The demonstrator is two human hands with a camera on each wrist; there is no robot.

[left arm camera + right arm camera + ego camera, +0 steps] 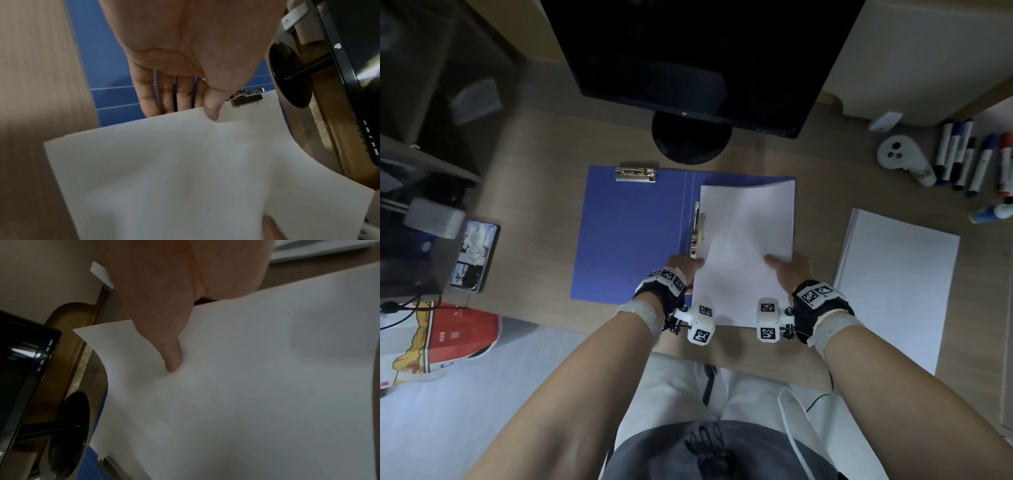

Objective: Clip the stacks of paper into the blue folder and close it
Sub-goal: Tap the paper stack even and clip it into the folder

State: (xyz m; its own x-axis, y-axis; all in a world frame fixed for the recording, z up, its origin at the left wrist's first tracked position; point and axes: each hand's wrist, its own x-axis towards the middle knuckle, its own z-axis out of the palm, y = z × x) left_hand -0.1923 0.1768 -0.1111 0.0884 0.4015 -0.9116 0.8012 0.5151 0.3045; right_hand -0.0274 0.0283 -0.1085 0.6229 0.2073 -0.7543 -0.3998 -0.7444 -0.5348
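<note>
Paper first: we hold a thin white stack of sheets by its near corners, left hand and right hand each pinching thumb over fingers, above the right leaf of the open blue folder. Its long axis runs near to far, and the metal side clip lies just left of its left edge (nearer our left hand). A second white stack waits on the desk at the right.

We read small white button labels along the monitor's bezel: "POWER", "AUTO", "UP", "DOWN", "MENU". A small white logo sits on its lower edge, too small to read. The wrist-mounted blocks carry black-and-white square markers, no letters.
</note>
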